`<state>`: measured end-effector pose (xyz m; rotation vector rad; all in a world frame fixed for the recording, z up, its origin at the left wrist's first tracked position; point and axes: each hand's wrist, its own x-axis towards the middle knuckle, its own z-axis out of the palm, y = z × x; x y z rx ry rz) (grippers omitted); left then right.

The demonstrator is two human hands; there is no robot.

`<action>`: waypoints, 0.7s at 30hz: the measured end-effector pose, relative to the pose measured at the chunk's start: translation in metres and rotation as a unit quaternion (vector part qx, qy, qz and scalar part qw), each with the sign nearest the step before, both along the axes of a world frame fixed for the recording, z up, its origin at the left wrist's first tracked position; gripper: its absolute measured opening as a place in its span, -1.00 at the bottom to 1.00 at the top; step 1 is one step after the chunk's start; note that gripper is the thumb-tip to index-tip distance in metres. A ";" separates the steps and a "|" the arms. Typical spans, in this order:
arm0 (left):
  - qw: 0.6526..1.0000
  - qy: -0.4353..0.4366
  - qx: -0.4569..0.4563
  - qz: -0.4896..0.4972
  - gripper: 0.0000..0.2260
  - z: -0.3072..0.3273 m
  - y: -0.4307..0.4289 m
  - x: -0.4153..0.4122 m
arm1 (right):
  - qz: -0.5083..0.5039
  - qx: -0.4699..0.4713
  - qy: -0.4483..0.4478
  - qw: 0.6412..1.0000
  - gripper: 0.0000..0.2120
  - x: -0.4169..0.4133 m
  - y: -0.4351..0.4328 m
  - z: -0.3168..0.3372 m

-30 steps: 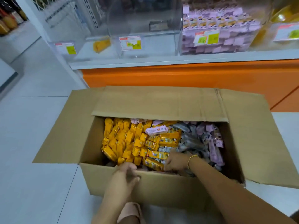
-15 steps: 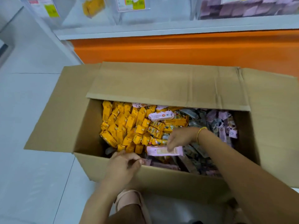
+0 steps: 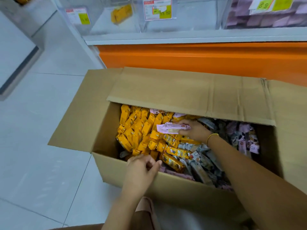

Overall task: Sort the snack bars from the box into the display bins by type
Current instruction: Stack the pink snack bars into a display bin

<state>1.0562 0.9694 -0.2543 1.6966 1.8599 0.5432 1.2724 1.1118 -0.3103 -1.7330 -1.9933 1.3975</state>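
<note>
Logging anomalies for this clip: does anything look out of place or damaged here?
A stray pink-wrapped snack bar lies among the yellow-wrapped bars at the far side of the brown cardboard box; nothing looks spilled or torn.

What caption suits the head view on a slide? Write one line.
Right hand grips a pink snack bar over yellow bars in the open cardboard box; left hand at its near wall.

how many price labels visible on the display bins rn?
3. Left label on the yellow-bar bin; middle label on the middle bin; right label on the pink-bar bin, cropped by the frame. More may lie out of view.
</note>
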 end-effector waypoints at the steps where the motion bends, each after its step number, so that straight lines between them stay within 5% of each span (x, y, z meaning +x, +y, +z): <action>1: 1.000 0.009 -0.007 0.001 -0.71 0.002 0.000 0.001 | -0.007 -0.007 0.014 1.000 -0.72 -0.001 -0.002 0.001; 7: 0.994 -0.003 -0.102 0.038 -0.80 0.012 0.003 0.005 | -0.038 0.074 0.012 0.996 -0.69 -0.019 -0.028 0.011; 11: 0.970 -0.149 -0.143 0.125 -0.87 0.040 0.014 0.019 | -0.121 0.072 0.093 0.986 -0.71 -0.016 -0.045 0.032; 15: 0.880 -0.357 -0.198 0.241 -0.86 0.063 0.026 0.033 | -0.051 0.116 0.136 0.983 -0.71 -0.019 -0.055 0.078; 21: 0.731 -0.631 -0.122 0.229 -0.65 0.107 0.039 0.049 | 0.021 0.350 0.150 0.924 -0.58 -0.014 -0.077 0.145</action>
